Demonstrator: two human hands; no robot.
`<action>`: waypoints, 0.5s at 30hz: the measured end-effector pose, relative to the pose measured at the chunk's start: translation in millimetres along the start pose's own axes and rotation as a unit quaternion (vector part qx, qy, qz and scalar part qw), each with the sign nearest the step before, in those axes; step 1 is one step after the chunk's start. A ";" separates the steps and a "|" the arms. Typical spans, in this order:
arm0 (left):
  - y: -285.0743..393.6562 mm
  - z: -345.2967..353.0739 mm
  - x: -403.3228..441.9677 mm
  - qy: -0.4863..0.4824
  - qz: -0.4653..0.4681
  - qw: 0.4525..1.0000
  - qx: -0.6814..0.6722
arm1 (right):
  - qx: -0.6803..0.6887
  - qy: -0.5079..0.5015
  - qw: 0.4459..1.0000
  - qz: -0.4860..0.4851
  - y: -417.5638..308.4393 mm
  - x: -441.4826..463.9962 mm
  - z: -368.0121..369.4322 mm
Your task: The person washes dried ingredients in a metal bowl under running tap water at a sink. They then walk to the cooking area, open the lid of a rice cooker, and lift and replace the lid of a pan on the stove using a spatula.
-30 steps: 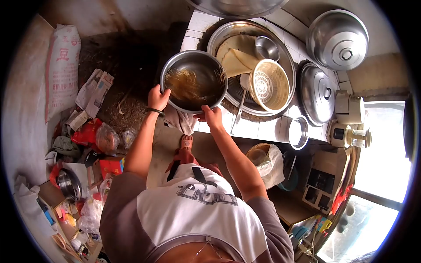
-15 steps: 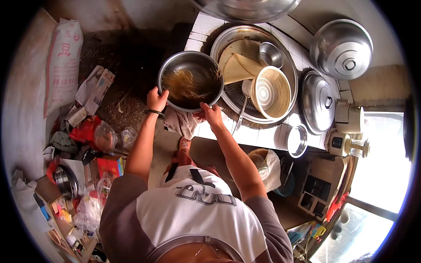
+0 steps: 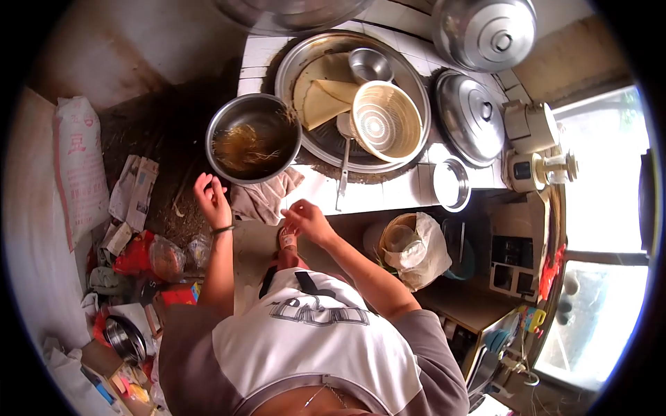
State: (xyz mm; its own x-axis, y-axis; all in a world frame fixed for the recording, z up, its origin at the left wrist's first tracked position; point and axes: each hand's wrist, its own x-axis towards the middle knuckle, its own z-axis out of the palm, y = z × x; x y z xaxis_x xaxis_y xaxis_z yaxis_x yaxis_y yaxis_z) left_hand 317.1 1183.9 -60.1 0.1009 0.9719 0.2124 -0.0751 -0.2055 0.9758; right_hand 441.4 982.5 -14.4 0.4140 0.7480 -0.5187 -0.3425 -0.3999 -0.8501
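A grey metal basin (image 3: 277,166) with brownish strands (image 3: 243,145) in it rests at the left end of the tiled stove top. Just below its lower left rim is my left hand (image 3: 211,197), empty, its fingers apart and slightly curled. My right hand (image 3: 305,220) is off the basin too, near the counter's front edge, with loosely bent fingers and nothing visible in them. Between the hands a brownish cloth (image 3: 263,201) hangs over the edge. Right of the basin, a large wok (image 3: 283,78) holds a folded flat sheet (image 3: 322,104), a small metal bowl (image 3: 371,66) and a beige strainer (image 3: 385,121).
A ladle (image 3: 344,173) lies across the wok's front rim. Farther right are a domed lid (image 3: 468,114), a round metal dish (image 3: 451,186) and a blender (image 3: 527,171). A bagged basket (image 3: 416,249) stands below the counter. Bags and boxes crowd the floor at left, beside a white sack (image 3: 84,166).
Both hands have let go of the basin and drawn back toward my body. The view has turned, so the stove and its pots appear farther left.
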 end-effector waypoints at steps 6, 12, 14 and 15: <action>87.6 20.3 -139.6 -0.366 0.135 0.911 0.133 | -0.383 0.063 0.917 -0.087 93.2 -123.3 -49.3; 110.2 49.9 -285.0 -0.821 0.274 0.447 0.225 | -0.431 0.198 0.874 0.105 197.7 -290.4 -92.9; 108.2 47.4 -304.5 -0.834 0.276 0.378 0.292 | -0.390 0.254 0.879 0.104 220.8 -322.6 -89.7; 116.0 66.0 -352.7 -0.855 0.321 0.310 0.263 | -0.327 0.332 0.874 0.140 253.7 -374.9 -83.3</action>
State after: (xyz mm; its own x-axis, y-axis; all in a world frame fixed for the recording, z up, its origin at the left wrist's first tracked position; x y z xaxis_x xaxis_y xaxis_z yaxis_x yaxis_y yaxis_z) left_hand 338.3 809.8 -18.4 0.6445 -0.6793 -0.3510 -0.4983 -0.7214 0.4810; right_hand 269.6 556.5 -43.1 0.8632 0.1871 -0.4690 -0.0440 -0.8974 -0.4390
